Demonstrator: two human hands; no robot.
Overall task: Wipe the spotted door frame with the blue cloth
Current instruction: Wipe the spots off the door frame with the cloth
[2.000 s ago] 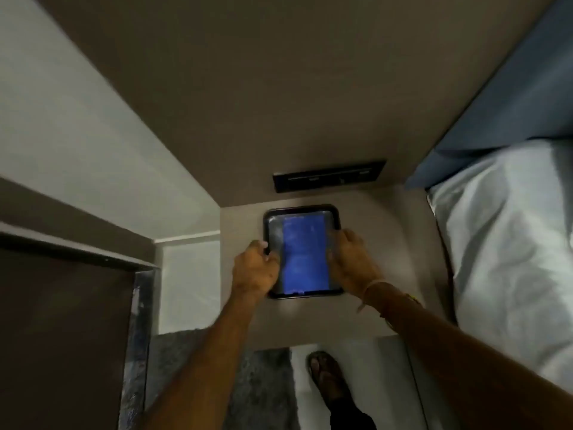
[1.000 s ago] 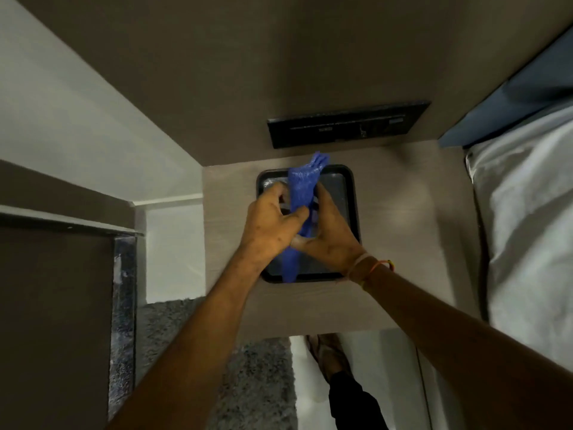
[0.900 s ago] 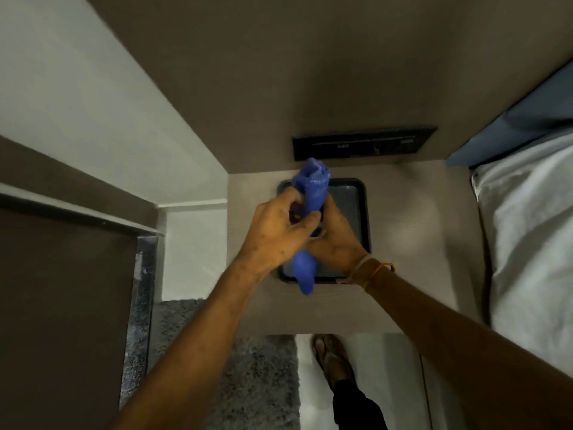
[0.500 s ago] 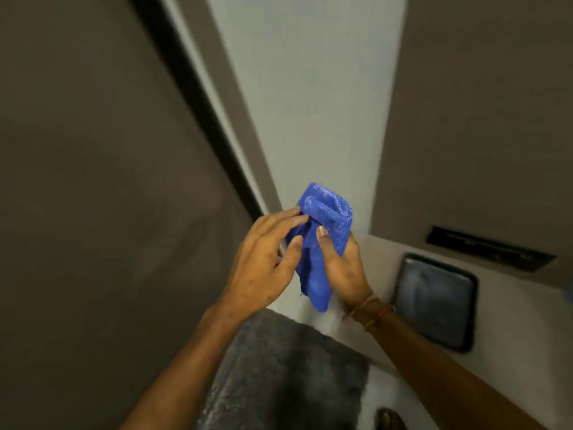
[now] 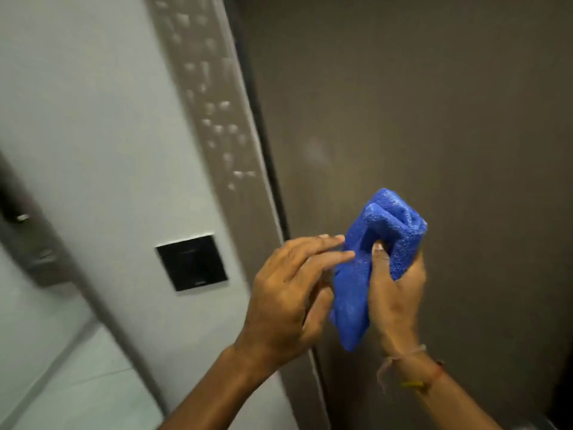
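The blue cloth (image 5: 376, 259) is bunched up in my right hand (image 5: 395, 283), whose thumb presses into its folds, held up in front of the brown door. My left hand (image 5: 291, 299) is beside it with fingers stretched out, the fingertips touching the cloth's left side. The door frame (image 5: 217, 125) is a grey-brown strip running from top centre down to the lower middle, with several pale spots on its upper part. Both hands are below and to the right of the spots, apart from the frame.
The brown door (image 5: 434, 119) fills the right half. A pale wall (image 5: 93, 119) lies left of the frame, with a black square switch plate (image 5: 192, 262) on it. A dark fitting (image 5: 15, 209) shows at the far left edge.
The cloth was lifted out of the black tray on the bedside table with both hands. My view has swung from the table to the door and its spotted frame, the cloth staying in my hands.
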